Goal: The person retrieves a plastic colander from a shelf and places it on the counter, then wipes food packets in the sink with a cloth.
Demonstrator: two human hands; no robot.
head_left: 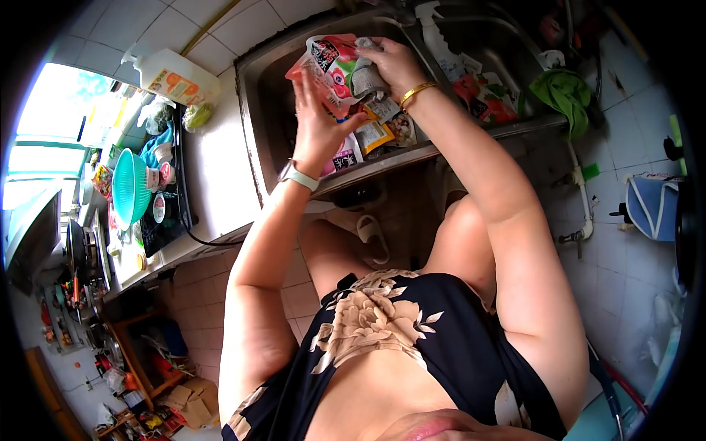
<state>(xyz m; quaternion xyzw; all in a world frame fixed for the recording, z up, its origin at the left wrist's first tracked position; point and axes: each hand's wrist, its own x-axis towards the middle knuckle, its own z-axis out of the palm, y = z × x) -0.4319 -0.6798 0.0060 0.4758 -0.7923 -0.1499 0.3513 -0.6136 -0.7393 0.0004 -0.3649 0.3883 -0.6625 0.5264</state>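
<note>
Over the left sink basin, a red and pink printed food pouch [331, 70] lies between my hands. My left hand [318, 125] is at its lower left edge, fingers apart and the palm towards the pouch. With my right hand [397, 66] I hold a wet grey cloth [369, 79] against the pouch's right side. Below, in the basin, lie several packets, among them a yellow one [373, 134] and a pink and white one [344, 156].
The right basin [515, 51] holds a white spray bottle [435, 37] and red packets [494, 99]. A green cloth [565, 95] hangs over its rim. Left of the sink are a large white jug [173, 77] and a turquoise basket [131, 187].
</note>
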